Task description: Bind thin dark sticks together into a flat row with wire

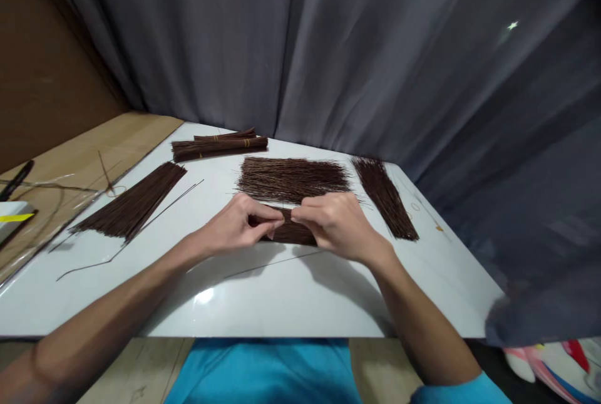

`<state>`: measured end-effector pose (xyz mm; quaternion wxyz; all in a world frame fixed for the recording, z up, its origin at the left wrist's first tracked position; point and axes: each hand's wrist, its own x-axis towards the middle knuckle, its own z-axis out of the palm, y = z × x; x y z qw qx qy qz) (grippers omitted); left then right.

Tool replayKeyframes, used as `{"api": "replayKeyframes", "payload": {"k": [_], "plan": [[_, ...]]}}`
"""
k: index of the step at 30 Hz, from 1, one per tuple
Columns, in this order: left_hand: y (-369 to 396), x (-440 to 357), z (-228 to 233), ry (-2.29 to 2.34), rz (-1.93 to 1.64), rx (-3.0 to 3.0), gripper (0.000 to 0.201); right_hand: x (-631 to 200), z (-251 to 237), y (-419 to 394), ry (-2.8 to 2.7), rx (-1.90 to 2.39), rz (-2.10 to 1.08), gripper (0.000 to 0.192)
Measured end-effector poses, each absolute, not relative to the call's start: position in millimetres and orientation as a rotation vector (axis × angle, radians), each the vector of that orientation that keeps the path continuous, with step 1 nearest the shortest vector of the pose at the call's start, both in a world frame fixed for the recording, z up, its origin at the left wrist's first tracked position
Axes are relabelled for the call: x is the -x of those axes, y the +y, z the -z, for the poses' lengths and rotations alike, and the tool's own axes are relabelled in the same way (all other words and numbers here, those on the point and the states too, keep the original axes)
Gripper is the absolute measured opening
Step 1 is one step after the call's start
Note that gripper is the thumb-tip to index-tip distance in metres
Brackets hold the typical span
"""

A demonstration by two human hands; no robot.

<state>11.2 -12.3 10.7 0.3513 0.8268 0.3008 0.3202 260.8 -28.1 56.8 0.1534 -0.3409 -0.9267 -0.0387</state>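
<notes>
My left hand (244, 222) and my right hand (338, 222) are close together over a small pile of thin dark brown sticks (295, 233) near the middle of the table. Both are closed, thumb and fingertips pinched, with a narrow gap between them. Whatever the fingertips pinch is too small to make out. Just beyond them lies a wider, looser spread of the same sticks (293, 178), its ends uneven. One single thin stick (277, 260) rests on the table in front of my hands.
A fanned stick pile (136, 203) lies left, another (385, 197) right. Banded bundles (220, 146) sit at the back. Thin loose rings (414, 207) lie at the right of the white table (235, 316). A grey curtain (328, 47) hangs behind; cardboard (47, 59) stands left.
</notes>
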Motion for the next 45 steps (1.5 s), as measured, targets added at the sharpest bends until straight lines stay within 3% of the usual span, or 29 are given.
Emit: {"api": "replayKeyframes", "payload": {"k": [5,9,16,22,30,34,45], "plan": [[-14,-3,-23,0.614,-0.71,-2.063,0.034,-268,-63,-2,-2.604,0.789,-0.568,0.024],[-14,0,-25,0.686,-0.85,-1.812,0.037,-262,-45,-7,-2.398,0.755,-0.737,0.026],[-10,-17,0,0.768,-1.011,-1.507,0.035,-258,-14,-17,-2.268,0.875,-0.549,0.032],[-9,-24,9,0.893,-1.071,-1.569,0.035,-254,-5,-17,-2.222,1.033,-0.467,0.023],[-9,-25,5,0.971,-1.081,-1.657,0.028,-257,-1,-14,-2.381,0.926,-0.326,0.023],[-7,-21,2,0.924,-0.979,-1.625,0.034,-264,4,-8,-2.364,0.865,-0.232,0.022],[-4,-26,9,1.001,-0.934,-1.838,0.041,-253,10,-14,-2.427,0.976,0.619,0.023]]}}
